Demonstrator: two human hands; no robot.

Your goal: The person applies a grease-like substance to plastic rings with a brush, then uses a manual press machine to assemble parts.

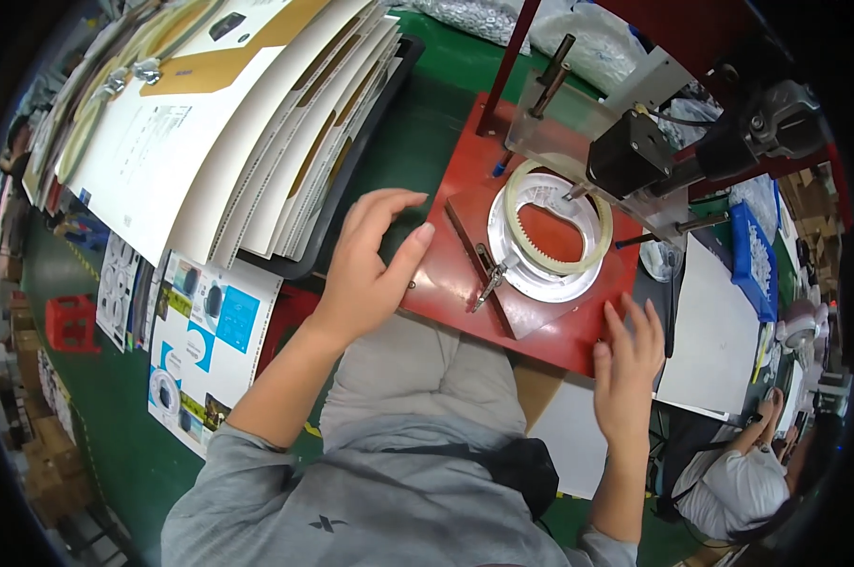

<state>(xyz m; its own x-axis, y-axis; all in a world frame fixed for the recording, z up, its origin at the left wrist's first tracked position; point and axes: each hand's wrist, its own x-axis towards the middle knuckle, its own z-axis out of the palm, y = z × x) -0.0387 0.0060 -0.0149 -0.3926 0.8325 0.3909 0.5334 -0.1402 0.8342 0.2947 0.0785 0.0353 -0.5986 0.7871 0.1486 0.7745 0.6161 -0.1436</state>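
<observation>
My left hand (375, 260) is at the left edge of the red base plate (441, 300) of a bench machine, its thumb and fingers apart and holding nothing. By the front right corner of that plate, my right hand (627, 364) has its fingers spread and grips nothing. On the base, a smaller brown plate (531, 321) carries a round white part (578, 286) with an opening in its middle. A cream ring with inner teeth (606, 227) sits over the white part. A metal toggle clamp (490, 277) lies beside its left rim.
Above the ring is a black motor block (632, 153) on a clear plate (545, 132). Large printed cardboard sheets (200, 142) stand in a black tray (346, 180) at left. To the right are a blue bin (753, 260) of small parts and a seated person (729, 487).
</observation>
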